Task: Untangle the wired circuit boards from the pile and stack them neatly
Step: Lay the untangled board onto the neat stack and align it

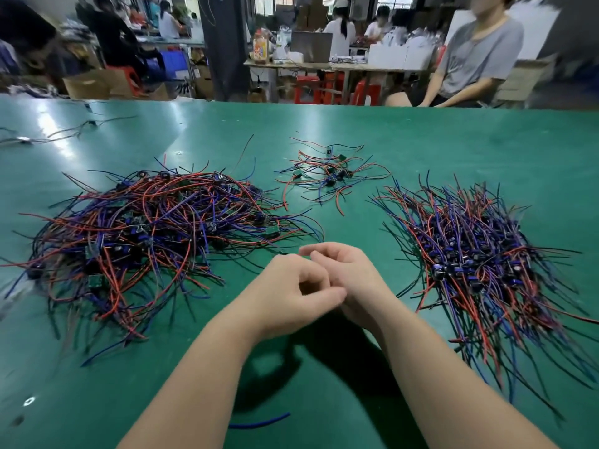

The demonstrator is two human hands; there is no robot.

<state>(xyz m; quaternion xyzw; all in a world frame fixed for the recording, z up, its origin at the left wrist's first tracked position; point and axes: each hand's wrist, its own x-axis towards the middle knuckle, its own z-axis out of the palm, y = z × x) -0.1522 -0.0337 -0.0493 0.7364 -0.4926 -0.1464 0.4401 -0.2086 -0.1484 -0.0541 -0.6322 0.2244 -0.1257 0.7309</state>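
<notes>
Your left hand (291,293) and right hand (343,277) sit together, fingers curled and touching each other; whether they pinch a thin wire I cannot tell. If you tug one board from the tangled pile (146,238) just left of your left hand, its looped leads will likely drag neighbours along, or strain where they join the board. A careless sweep of your right forearm could also scatter the combed stack (479,254) lying right of your right hand. The boards look small and dark green, each trailing thin red, blue and black leads, and a few lie in a small cluster (330,173) beyond both hands
</notes>
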